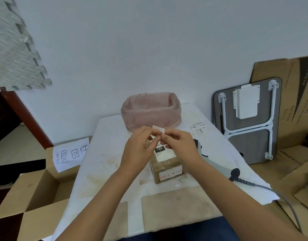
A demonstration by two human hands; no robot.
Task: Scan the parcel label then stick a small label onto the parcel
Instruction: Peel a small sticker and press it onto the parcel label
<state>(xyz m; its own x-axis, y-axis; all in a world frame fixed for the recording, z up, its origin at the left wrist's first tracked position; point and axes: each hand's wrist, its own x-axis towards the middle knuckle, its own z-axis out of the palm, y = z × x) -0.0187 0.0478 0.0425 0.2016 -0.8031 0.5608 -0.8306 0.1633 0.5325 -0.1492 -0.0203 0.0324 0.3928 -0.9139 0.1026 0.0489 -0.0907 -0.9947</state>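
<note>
A small brown cardboard parcel [167,166] stands on the white-covered table [101,164], with a white shipping label marked "15H" on top and a white strip with red writing on its front. Both hands hover just above it. My left hand [138,150] and my right hand [179,142] pinch a small label [158,130] between their fingertips; it looks partly peeled from its backing. The grey barcode scanner [217,164] lies on the table right of the parcel, half hidden behind my right forearm, its coiled cable running off to the right.
A bin lined with a pink bag [150,110] sits behind the parcel. Several small labels [199,126] lie at the table's far right. An open cardboard box [36,193] with a handwritten sign [70,153] stands left. A folded table [245,119] and flattened cardboard lean right.
</note>
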